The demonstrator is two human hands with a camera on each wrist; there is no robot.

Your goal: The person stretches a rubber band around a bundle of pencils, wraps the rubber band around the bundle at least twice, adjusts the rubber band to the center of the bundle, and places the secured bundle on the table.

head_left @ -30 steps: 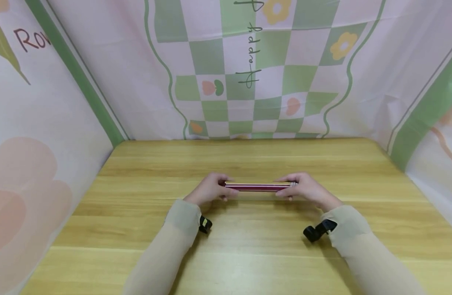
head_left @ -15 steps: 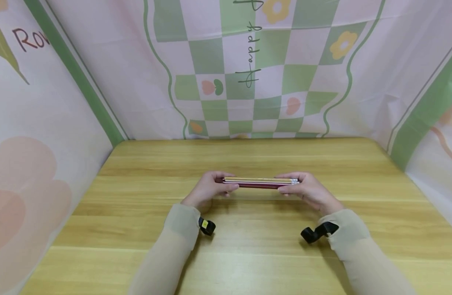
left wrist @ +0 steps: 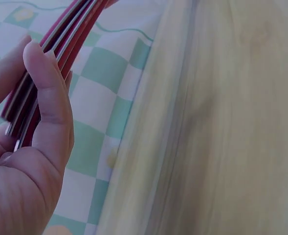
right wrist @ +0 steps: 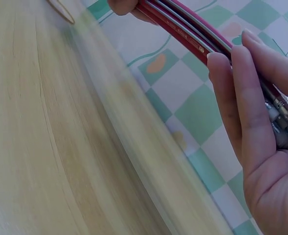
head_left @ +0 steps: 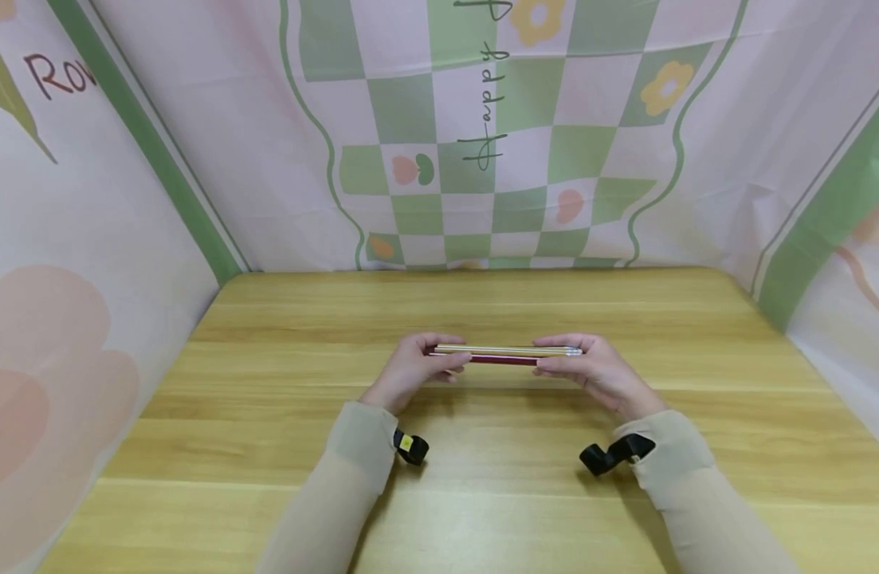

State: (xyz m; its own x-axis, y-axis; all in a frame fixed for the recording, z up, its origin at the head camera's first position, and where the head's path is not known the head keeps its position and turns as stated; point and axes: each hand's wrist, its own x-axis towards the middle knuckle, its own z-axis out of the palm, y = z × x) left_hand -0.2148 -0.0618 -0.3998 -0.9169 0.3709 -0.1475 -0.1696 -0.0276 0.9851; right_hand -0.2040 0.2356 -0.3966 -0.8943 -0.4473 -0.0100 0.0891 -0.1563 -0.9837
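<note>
A bundle of several pencils (head_left: 504, 355) lies level between my two hands, raised over the wooden table. Red, dark and pale stripes run along the pencils (left wrist: 76, 36). My left hand (head_left: 413, 365) grips the left end, thumb in front and fingers behind. In the left wrist view, the left hand's fingers (left wrist: 48, 93) curl about the plain ends. My right hand (head_left: 597, 368) holds the other end, where silvery ferrules and pale erasers show. Seen from the right wrist, the right hand's fingers (right wrist: 251, 103) wrap the bundle (right wrist: 192, 34) near those ferrules. The palms hide part of both ends.
The wooden table (head_left: 482, 494) stretches beneath both hands. Behind it hangs a green-and-white checked cloth (head_left: 468, 215), with more printed cloth (head_left: 88, 319) at the left side. A black wrist camera (head_left: 413, 448) sits at the left cuff, another black camera (head_left: 607, 458) at the right.
The bundle has turned a little in my hands, so that yellowish pencils show along its top above the red ones. Both wrists have shifted slightly inward.
</note>
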